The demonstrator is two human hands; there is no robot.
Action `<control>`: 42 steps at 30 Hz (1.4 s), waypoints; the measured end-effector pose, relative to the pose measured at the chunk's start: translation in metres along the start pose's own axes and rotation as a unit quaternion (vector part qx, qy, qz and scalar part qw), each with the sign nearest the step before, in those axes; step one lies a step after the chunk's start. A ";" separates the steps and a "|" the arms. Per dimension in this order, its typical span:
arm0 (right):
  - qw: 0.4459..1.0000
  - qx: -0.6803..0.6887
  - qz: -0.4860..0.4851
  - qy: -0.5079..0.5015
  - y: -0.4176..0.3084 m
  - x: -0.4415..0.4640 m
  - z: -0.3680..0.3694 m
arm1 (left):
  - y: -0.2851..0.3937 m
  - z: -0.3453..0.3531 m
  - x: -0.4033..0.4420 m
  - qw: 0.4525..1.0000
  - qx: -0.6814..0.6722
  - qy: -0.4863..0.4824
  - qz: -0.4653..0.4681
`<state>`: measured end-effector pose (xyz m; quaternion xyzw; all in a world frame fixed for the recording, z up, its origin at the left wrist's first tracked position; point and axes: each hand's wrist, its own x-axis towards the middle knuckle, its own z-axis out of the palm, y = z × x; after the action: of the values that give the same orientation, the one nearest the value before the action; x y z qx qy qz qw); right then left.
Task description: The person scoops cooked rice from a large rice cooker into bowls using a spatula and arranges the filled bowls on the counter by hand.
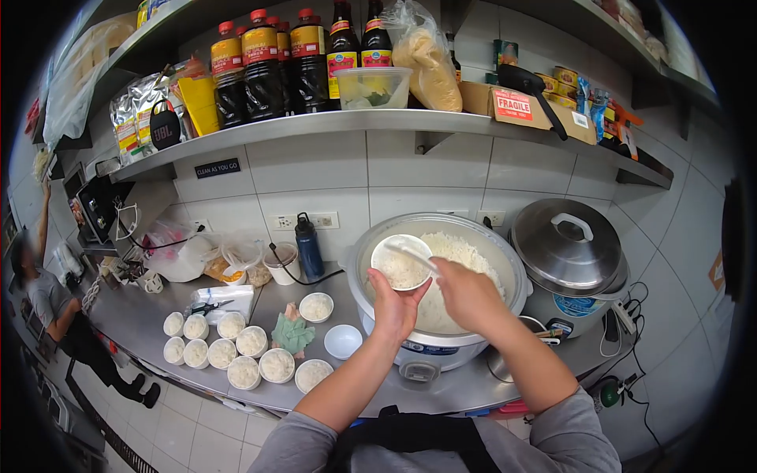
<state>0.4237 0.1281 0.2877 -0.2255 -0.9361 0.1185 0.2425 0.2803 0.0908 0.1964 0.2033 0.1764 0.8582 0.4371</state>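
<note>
My left hand (396, 306) is wrapped under a small white bowl (378, 254) partly filled with cooked rice, held over the left side of an open rice cooker (451, 359). In my right hand (467, 298) is a pale rice paddle (412, 255), its blade lying across the bowl's opening. White rice (465, 251) fills part of the cooker's pot; my forearms and hands hide some of it. To the left stand several rice-filled bowls (244, 373) in rough rows, and a bowl without rice (343, 341) sits beside the cooker.
A lidded cooker (566, 244) stands at the right. A green cloth (292, 333) lies among the bowls; scissors (211, 306) rest on plastic bags behind. A dark flask (308, 248) stands by the wall. Overhead runs a loaded shelf (339, 124). Another person (59, 296) is at far left.
</note>
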 end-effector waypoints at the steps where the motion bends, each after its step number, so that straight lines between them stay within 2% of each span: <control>1: 0.997 0.015 -0.038 0.072 -0.005 -0.001 -0.006 | 0.005 0.001 -0.003 1.000 0.018 0.006 0.000; 4: 0.997 -0.027 -0.067 0.023 -0.006 0.004 0.009 | 0.015 -0.002 -0.004 0.999 0.045 0.009 -0.004; 5: 0.998 -0.041 -0.026 -0.036 -0.012 0.003 0.011 | 0.019 -0.005 -0.005 0.998 0.059 -0.001 -0.009; 6: 0.998 -0.040 -0.032 -0.039 -0.016 0.003 0.007 | 0.021 -0.008 -0.006 0.998 0.057 0.003 -0.004; 8: 0.995 0.028 -0.072 0.060 -0.020 0.007 0.000 | 0.027 -0.017 -0.007 0.997 0.075 0.006 -0.008; 11: 0.990 0.096 -0.065 0.078 -0.034 0.006 -0.008 | 0.042 -0.020 -0.016 0.997 0.061 0.044 -0.013; 13: 0.983 0.167 0.008 0.073 -0.013 0.011 0.005 | 0.064 -0.025 -0.029 0.996 0.066 0.061 -0.022; 15: 0.969 0.181 0.061 0.154 0.028 0.014 0.025 | 0.089 -0.040 -0.045 0.993 0.079 0.071 -0.042; 16: 0.967 0.167 0.123 0.146 0.028 0.011 0.020 | 0.103 -0.053 -0.055 0.993 0.073 0.088 -0.026; 18: 0.963 0.126 0.167 0.170 0.086 0.003 0.044 | 0.133 -0.081 -0.080 0.981 0.142 0.124 -0.040; 19: 0.955 0.151 0.137 0.216 0.108 -0.005 0.059 | 0.148 -0.101 -0.093 0.978 0.150 0.139 -0.036; 20: 0.967 0.054 0.125 0.215 0.130 -0.014 0.066 | 0.164 -0.125 -0.109 0.976 0.144 0.160 -0.019; 21: 0.971 -0.007 0.149 0.189 0.125 -0.021 0.063 | 0.181 -0.149 -0.127 0.980 0.120 0.156 0.006; 22: 0.973 -0.039 0.129 0.190 0.131 -0.027 0.066 | 0.198 -0.171 -0.146 0.983 0.098 0.150 0.029; 24: 0.973 -0.079 0.152 0.154 0.130 -0.038 0.068 | 0.233 -0.205 -0.180 0.963 0.111 0.217 0.118; 26: 0.965 -0.120 0.182 0.146 0.124 -0.043 0.071 | 0.272 -0.240 -0.211 0.910 0.167 0.338 0.170; 28: 0.963 -0.122 0.190 0.150 0.130 -0.045 0.075 | 0.307 -0.295 -0.235 0.855 0.208 0.419 0.223; 30: 0.959 -0.126 0.199 0.155 0.125 -0.040 0.076 | 0.336 -0.342 -0.251 0.803 0.199 0.489 0.278; 31: 0.956 -0.134 0.220 0.143 0.118 -0.039 0.074 | 0.346 -0.362 -0.254 0.803 0.197 0.491 0.275; 33: 0.951 -0.147 0.240 0.128 0.116 -0.034 0.074 | 0.361 -0.398 -0.259 0.710 0.136 0.600 0.341; 36: 0.950 -0.161 0.236 0.123 0.125 -0.040 0.073 | 0.371 -0.442 -0.260 0.679 0.090 0.631 0.363; 40: 0.950 -0.150 0.231 0.145 0.135 -0.045 0.074 | 0.378 -0.474 -0.247 0.698 0.062 0.616 0.360; 42: 0.950 -0.144 0.229 0.154 0.141 -0.046 0.073 | 0.391 -0.475 -0.241 0.665 0.150 0.656 0.325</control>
<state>0.4738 0.2208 0.1603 -0.4816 -0.8178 -0.0011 0.3152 -0.0944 -0.3841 -0.0687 -0.3047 0.4667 0.8193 -0.1342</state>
